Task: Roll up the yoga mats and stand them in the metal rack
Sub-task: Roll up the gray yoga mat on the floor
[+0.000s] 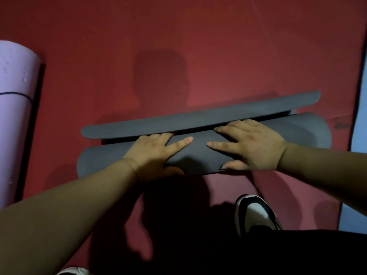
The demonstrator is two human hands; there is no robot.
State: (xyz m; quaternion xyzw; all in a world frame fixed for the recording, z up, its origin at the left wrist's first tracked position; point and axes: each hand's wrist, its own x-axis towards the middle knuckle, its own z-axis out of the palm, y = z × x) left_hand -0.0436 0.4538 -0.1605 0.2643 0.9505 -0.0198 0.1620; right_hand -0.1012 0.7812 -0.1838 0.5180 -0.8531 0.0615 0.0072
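Black-and-white shoe [256,213] is planted at the near edge of the red floor [198,46]; beyond it, mid-floor, the nearly rolled grey yoga mat [198,155] is pressed by the left hand [156,153] and right hand [250,147], fingers spread flat, nothing clenched. If pressure is eased, the loose flap [198,116] is likely to spring back and the roll may be skewed.
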